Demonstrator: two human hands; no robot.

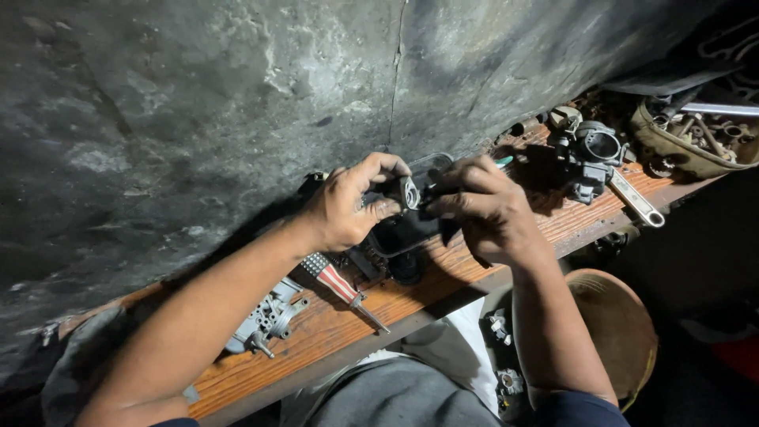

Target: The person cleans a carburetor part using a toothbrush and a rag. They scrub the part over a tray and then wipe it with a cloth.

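My left hand point(348, 207) and my right hand point(482, 207) meet over the wooden bench point(419, 296), close against a grey wall. Between them they hold a small dark metal part point(408, 192) with a pale ring-shaped end. My left fingers pinch the ring end. My right fingers grip the dark end, and what lies under them is hidden. A dark tray-like piece point(405, 233) sits on the bench right below the hands.
A screwdriver with a red and white striped handle point(340, 285) lies on the bench. A silver metal casting point(265, 320) rests at the left, a carburettor point(589, 154) and a wrench point(636, 202) at the right. A bag of tools point(688, 142) stands at the far right.
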